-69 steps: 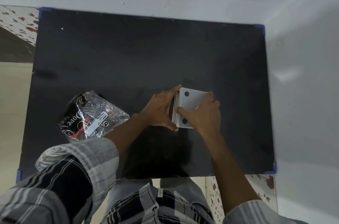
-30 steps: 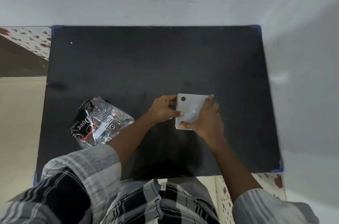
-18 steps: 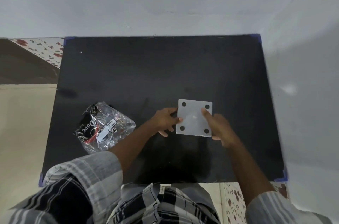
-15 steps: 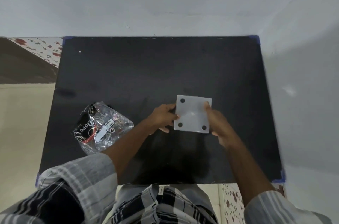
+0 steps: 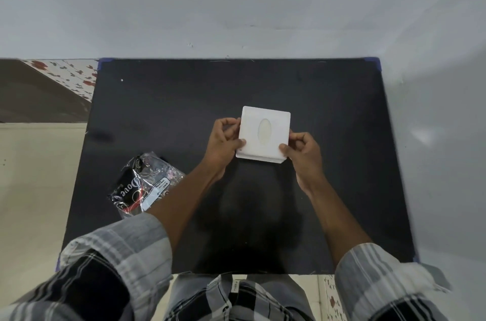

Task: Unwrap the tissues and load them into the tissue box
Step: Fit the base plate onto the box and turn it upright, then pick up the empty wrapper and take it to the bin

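Tissue box (image 5: 264,134): white, square, flat plastic case with rounded corners. Top face up toward the camera, showing one upright oval slot in the middle; pale tissue visible through the slot. Box sits level at mid-table, its near edge showing a thin seam line as of lid on base. Held at its left and right near corners by fingertips; whether it touches the surface cannot be told.

Wrapper (image 5: 144,186): crumpled clear plastic with black, white and red print, lettering "Dove" readable upside down, a pale label on it. Lies flat near the left front of the table, well apart from the box, looks empty.
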